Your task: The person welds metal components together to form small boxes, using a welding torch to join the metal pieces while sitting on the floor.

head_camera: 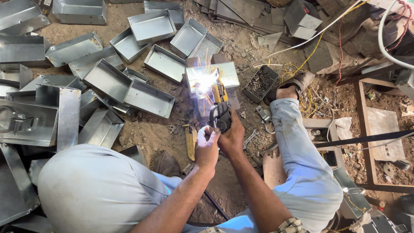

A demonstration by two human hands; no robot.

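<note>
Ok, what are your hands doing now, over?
Left hand and right hand both gripping the welding holder. Sparks on the metal box. Metal trays lying close by.

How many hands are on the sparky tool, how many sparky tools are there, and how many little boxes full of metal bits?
Hands on the tool: 2, left hand and right hand
welding tool: 1
box of small metal bits: 1
Total: 4

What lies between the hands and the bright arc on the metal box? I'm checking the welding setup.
In the head view, only the black electrode holder gripped by both hands, left hand and right hand, spans that stretch to the metal box.
</note>
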